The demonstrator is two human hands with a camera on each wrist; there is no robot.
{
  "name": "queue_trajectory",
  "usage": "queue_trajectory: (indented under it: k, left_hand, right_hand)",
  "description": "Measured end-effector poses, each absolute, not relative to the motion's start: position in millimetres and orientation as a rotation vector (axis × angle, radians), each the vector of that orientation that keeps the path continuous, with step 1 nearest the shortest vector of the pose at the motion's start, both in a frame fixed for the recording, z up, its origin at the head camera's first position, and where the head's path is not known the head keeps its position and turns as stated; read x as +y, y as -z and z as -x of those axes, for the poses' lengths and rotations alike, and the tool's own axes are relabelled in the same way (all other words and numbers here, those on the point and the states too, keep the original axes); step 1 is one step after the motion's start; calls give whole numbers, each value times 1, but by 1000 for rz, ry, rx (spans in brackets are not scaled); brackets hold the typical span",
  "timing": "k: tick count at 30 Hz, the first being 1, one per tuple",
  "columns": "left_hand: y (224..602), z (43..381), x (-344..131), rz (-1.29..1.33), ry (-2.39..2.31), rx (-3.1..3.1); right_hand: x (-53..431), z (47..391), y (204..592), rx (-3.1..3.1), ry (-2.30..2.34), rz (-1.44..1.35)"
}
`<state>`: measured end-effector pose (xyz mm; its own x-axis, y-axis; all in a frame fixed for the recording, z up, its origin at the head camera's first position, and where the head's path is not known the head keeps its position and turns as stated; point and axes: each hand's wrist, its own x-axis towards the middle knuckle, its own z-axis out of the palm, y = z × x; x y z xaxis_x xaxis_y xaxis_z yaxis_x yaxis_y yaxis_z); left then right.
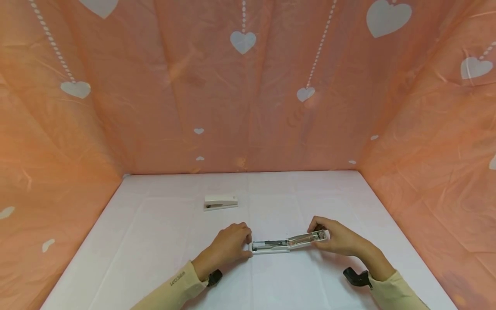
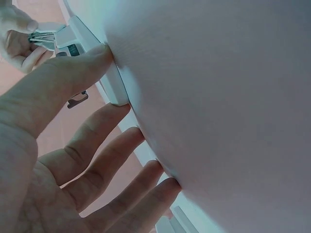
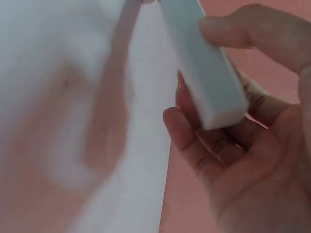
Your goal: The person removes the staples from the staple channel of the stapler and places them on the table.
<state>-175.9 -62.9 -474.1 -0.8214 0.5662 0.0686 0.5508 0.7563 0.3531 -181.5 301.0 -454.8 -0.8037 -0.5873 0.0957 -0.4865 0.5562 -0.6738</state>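
A white stapler (image 1: 271, 250), swung wide open, lies across the middle of the table with its metal inner parts exposed. At the base's left end my left hand (image 1: 231, 242) pinches it between thumb and index finger; the left wrist view shows the other fingertips (image 2: 167, 187) resting on the table. My right hand (image 1: 341, 238) holds the raised upper arm (image 3: 206, 68) at the right end, its thumb on one side and fingers on the other. That arm tilts slightly up off the table. A second white stapler (image 1: 221, 201), closed, stands farther back.
White cloth covers the table (image 1: 162, 224). An orange curtain (image 1: 248, 107) with pale hearts encloses the back and both sides. Black wrist-worn pieces (image 1: 356, 277) hang at both cuffs.
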Motion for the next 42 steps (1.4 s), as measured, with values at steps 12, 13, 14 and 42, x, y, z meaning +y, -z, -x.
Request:
queue_trajectory:
  k: [12, 13, 14, 42]
  left_hand:
    - [471, 175, -63, -925, -580, 2899]
    - [471, 175, -63, -924, -579, 2899]
    - [472, 175, -63, -926, -573, 2902]
    - [477, 177, -64, -922, -545, 2917]
  right_hand:
    - [298, 181, 452, 2640, 1039, 984]
    - [297, 182, 452, 2657, 1036, 1006]
    - [296, 182, 453, 2676, 1033, 1033]
    - [228, 176, 474, 2714, 1194, 1158]
